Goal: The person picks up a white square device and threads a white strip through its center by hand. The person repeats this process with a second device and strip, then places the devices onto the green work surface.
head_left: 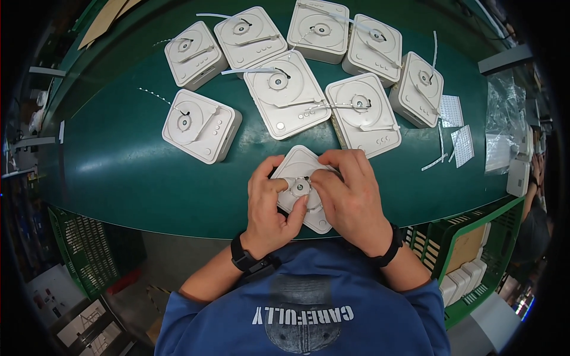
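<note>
Near the front edge of the dark green, smooth-topped table (pixel 202 219), a white plastic box with rounded corners and a turntable-like face (pixel 304 160) lies between two bare hands, partly covered by them; the left hand (pixel 267 204) curves over its left side, thumb and forefinger parted around a raised round hub (pixel 300 187), though how firmly they press cannot be told; the right hand (pixel 355 199) bends over the other side, fingertips bunched beside the hub, its own knuckles hiding whether they pinch anything. Black wristbands (pixel 241 254) circle both wrists; a blue cloth shirt (pixel 214 314) runs out of view below; to the right, a green slatted plastic crate (pixel 502 215) contains pale blocky pieces (pixel 466 276), their lower parts concealed.

Farther back, eight similar white plastic boxes (pixel 270 110) lie at differing angles, with flat arms and round buttons; thin strips (pixel 249 70), some plain, some speckled, trail from their centres; to their right are dotted white sheets (pixel 462 145) and crinkled clear plastic film (pixel 502 107); at the dark right rim, another person's arm (pixel 536 172) is hard to make out.
</note>
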A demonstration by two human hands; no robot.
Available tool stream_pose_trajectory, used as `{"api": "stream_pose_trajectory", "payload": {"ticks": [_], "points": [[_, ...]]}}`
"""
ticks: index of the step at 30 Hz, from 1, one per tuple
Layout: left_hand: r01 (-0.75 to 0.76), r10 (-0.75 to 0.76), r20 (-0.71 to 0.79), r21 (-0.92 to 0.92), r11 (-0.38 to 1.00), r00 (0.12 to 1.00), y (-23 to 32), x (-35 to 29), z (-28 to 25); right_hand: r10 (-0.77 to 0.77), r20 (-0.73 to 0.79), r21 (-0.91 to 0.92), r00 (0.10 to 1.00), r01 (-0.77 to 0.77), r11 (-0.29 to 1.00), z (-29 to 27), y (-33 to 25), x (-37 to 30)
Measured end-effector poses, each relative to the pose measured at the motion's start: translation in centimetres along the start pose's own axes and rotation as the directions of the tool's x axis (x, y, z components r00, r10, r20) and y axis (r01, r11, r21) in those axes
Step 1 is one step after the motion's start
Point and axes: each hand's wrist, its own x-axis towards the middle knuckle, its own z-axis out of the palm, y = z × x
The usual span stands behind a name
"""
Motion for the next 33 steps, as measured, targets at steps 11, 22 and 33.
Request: {"api": "stream_pose_trajectory", "payload": {"ticks": [11,22,33], "points": [[-0.006,0.018,0.274,-0.043,0.999,0.961,-1.5,3.3,-4.7,0.247,0.008,0.211,0.969,-0.243,0.947,1.2,-2.3,-1.0],[0.127,-0.104,0.119,-0.212,0.969,0.987,-1.3,1.3,-2.8,0.302,-0.022,0.221,0.953,-0.29,0.931,2.1,-2.6,-0.5],[0.143,-0.137,0.043,-0.215,0.966,0.99,-0.7,1.1,-1.4,0.297,-0.027,0.199,0.954,-0.286,0.937,2.5,-2.9,-0.7]]}}
